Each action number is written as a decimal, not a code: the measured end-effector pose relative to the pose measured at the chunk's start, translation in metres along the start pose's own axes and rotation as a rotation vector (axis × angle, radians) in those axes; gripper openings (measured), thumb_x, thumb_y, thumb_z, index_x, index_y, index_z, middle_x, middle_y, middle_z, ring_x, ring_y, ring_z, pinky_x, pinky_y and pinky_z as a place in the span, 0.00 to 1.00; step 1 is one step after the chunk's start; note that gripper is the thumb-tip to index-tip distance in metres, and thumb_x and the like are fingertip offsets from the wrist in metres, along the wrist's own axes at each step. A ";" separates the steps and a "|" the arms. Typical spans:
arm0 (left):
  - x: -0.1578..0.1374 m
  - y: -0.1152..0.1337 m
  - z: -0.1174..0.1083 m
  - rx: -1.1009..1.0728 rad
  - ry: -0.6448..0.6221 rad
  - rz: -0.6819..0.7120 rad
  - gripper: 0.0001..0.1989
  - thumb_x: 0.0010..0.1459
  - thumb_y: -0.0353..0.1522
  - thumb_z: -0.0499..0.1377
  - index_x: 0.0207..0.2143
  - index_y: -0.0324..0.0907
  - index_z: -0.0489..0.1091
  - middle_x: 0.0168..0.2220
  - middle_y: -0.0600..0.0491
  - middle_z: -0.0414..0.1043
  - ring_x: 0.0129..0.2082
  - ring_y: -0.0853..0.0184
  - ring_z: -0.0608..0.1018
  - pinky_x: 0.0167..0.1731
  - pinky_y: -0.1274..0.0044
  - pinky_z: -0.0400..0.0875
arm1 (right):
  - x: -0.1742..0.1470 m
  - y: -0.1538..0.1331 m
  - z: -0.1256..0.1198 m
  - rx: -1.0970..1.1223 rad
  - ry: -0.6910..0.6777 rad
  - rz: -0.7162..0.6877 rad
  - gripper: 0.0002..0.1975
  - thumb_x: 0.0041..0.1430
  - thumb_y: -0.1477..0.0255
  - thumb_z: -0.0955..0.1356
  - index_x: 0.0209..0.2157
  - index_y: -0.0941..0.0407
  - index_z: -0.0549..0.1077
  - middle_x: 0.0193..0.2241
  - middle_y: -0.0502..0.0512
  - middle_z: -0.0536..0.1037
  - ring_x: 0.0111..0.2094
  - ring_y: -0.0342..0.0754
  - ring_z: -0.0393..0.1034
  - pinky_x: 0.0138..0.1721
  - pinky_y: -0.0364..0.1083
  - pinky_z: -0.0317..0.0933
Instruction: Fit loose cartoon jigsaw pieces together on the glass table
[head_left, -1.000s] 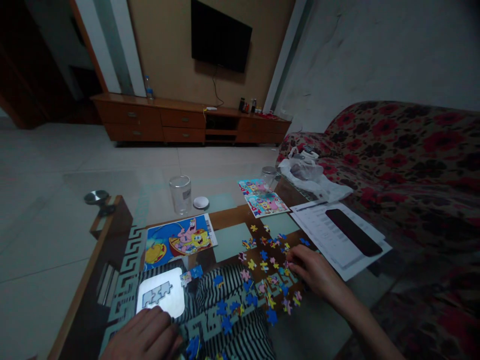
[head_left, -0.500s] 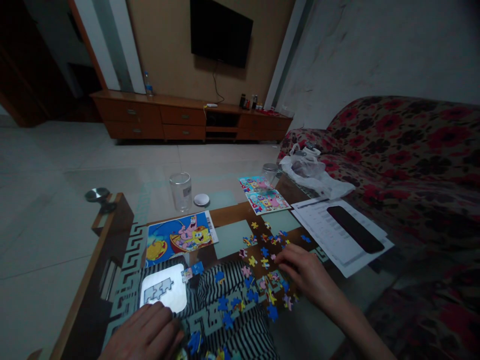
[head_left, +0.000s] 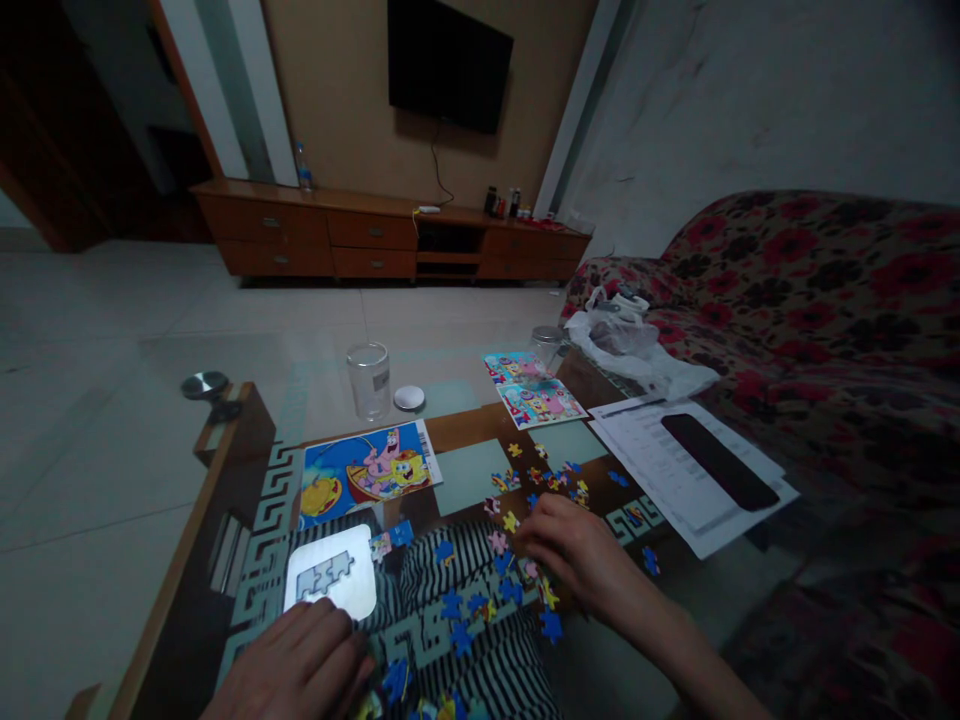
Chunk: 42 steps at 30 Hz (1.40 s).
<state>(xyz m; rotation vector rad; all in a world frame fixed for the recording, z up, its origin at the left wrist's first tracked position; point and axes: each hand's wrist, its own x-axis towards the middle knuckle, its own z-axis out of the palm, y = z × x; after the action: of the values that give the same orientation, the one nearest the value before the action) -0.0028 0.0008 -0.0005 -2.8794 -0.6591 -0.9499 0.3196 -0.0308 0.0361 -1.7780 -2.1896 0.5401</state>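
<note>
Loose jigsaw pieces [head_left: 460, 637], mostly blue, yellow and pink, lie scattered over the glass table. My right hand [head_left: 574, 548] is among them, fingers bent and drawn together beside a pink piece [head_left: 497, 542]; whatever the fingertips hold is hidden. At the lower left my left hand [head_left: 304, 660] rests with curled fingers, close to a blue piece [head_left: 395, 682], and its fingertips cannot be made out. Just beyond it, a few joined greyish pieces [head_left: 326, 574] show against a bright white rounded square [head_left: 361, 590]. A small joined blue strip [head_left: 401, 533] lies beside that square.
Behind the pieces lie a cartoon picture card [head_left: 371, 470] and another colourful sheet [head_left: 536, 392]. A glass jar [head_left: 370, 385], a white lid [head_left: 409, 398] and a second jar [head_left: 546, 345] stand farther back. Papers [head_left: 705, 530], a black phone [head_left: 720, 462] and a plastic bag [head_left: 649, 360] are right.
My right hand has moved left and slightly nearer over the pieces, uncovering some blue ones on its right. My left hand stays in place; the view has shifted slightly.
</note>
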 end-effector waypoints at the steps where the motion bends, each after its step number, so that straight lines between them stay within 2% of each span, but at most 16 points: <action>1: 0.002 0.000 -0.001 0.010 -0.004 0.008 0.17 0.70 0.31 0.43 0.30 0.44 0.66 0.23 0.57 0.69 0.21 0.69 0.72 0.22 0.78 0.67 | 0.002 -0.002 0.001 0.006 0.000 -0.007 0.09 0.59 0.82 0.66 0.34 0.56 0.76 0.33 0.53 0.72 0.37 0.47 0.68 0.36 0.45 0.60; 9: -0.001 0.005 -0.002 0.043 -0.014 -0.031 0.18 0.70 0.31 0.42 0.29 0.44 0.64 0.23 0.56 0.68 0.21 0.68 0.72 0.22 0.76 0.68 | 0.021 -0.015 0.011 0.033 -0.012 -0.074 0.06 0.58 0.81 0.68 0.33 0.56 0.75 0.36 0.53 0.73 0.39 0.46 0.67 0.40 0.46 0.60; 13: 0.004 0.005 -0.006 0.056 -0.080 -0.031 0.18 0.70 0.30 0.43 0.28 0.43 0.64 0.23 0.56 0.68 0.21 0.68 0.73 0.20 0.78 0.67 | 0.032 -0.030 0.013 -0.024 -0.062 -0.094 0.08 0.57 0.82 0.68 0.35 0.56 0.75 0.36 0.54 0.73 0.39 0.48 0.67 0.39 0.46 0.59; 18: 0.004 0.004 -0.004 0.078 -0.002 -0.032 0.18 0.69 0.29 0.42 0.29 0.43 0.65 0.23 0.56 0.69 0.21 0.68 0.73 0.22 0.77 0.69 | 0.048 -0.050 0.016 -0.032 -0.108 -0.198 0.13 0.57 0.82 0.68 0.42 0.53 0.77 0.36 0.54 0.73 0.38 0.47 0.67 0.36 0.45 0.58; 24: -0.002 0.006 -0.004 0.064 -0.086 -0.064 0.16 0.68 0.29 0.44 0.29 0.43 0.65 0.24 0.55 0.69 0.23 0.67 0.73 0.23 0.75 0.70 | 0.061 -0.054 0.020 -0.073 -0.132 -0.250 0.12 0.55 0.85 0.66 0.35 0.55 0.76 0.35 0.55 0.74 0.38 0.47 0.67 0.36 0.45 0.58; 29: -0.002 0.007 -0.005 0.042 -0.086 -0.067 0.16 0.68 0.28 0.43 0.29 0.43 0.64 0.24 0.55 0.68 0.23 0.66 0.72 0.23 0.75 0.68 | 0.062 -0.056 0.016 -0.036 -0.164 -0.234 0.11 0.53 0.86 0.65 0.33 0.56 0.72 0.36 0.56 0.74 0.38 0.48 0.67 0.38 0.45 0.57; 35: -0.001 0.007 -0.002 0.028 -0.046 -0.094 0.18 0.68 0.28 0.42 0.26 0.42 0.63 0.23 0.55 0.67 0.23 0.68 0.70 0.22 0.76 0.64 | 0.065 -0.054 0.020 0.111 -0.217 -0.224 0.10 0.49 0.85 0.65 0.29 0.56 0.69 0.29 0.50 0.73 0.29 0.43 0.64 0.31 0.42 0.55; 38: -0.001 0.007 -0.002 0.027 -0.027 -0.122 0.19 0.69 0.29 0.42 0.26 0.42 0.64 0.24 0.55 0.67 0.23 0.68 0.70 0.22 0.75 0.63 | 0.077 -0.059 0.022 0.165 -0.221 -0.265 0.10 0.51 0.85 0.65 0.28 0.55 0.70 0.28 0.50 0.74 0.28 0.43 0.65 0.31 0.42 0.56; 42: -0.002 0.006 -0.001 0.011 -0.012 -0.159 0.18 0.69 0.29 0.42 0.31 0.41 0.68 0.29 0.53 0.71 0.29 0.65 0.73 0.27 0.73 0.69 | 0.104 -0.079 0.026 0.182 -0.240 -0.337 0.09 0.53 0.83 0.67 0.29 0.54 0.72 0.29 0.50 0.76 0.31 0.44 0.68 0.34 0.43 0.58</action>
<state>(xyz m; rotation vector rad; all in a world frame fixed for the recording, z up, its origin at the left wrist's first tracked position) -0.0025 -0.0062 -0.0002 -2.8603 -0.9035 -0.9427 0.2171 0.0534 0.0455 -1.2731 -2.4378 0.8732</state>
